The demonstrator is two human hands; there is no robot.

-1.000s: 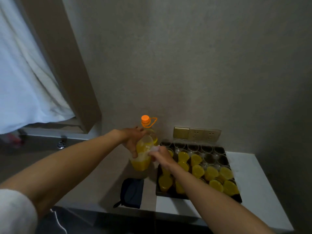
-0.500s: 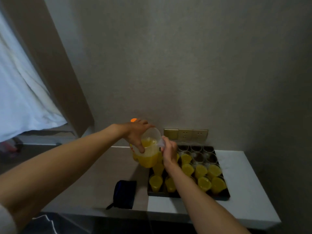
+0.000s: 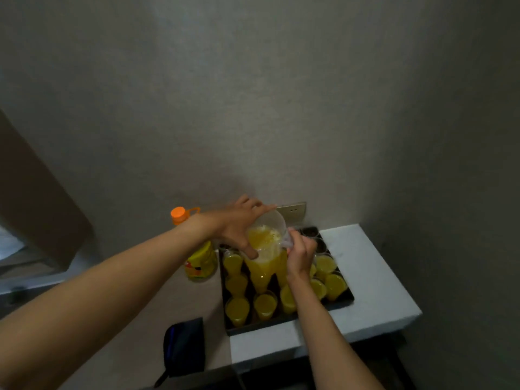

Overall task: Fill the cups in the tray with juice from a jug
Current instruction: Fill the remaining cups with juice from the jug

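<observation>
A clear plastic jug point(image 3: 266, 257) half full of yellow juice hangs over the black tray point(image 3: 284, 323). My left hand point(image 3: 237, 225) grips the jug's rim from the far-left side, thumb on the near edge. My right hand point(image 3: 301, 254) holds the jug's handle on its right side. Several clear cups filled with juice point(image 3: 237, 306) stand in the tray's near rows. Several empty cups point(image 3: 320, 244) stand in its far right rows. The jug and my hands hide the tray's middle cups.
An orange-capped juice bottle point(image 3: 201, 260) stands left of the tray against the wall. A dark pouch point(image 3: 185, 349) lies near the table's front edge. A wall socket plate point(image 3: 294, 211) sits behind the tray. The white tabletop point(image 3: 374, 280) ends at right.
Both hands have carried the jug rightward from beside the bottle to above the tray's cups. My view has swung to the right and down.
</observation>
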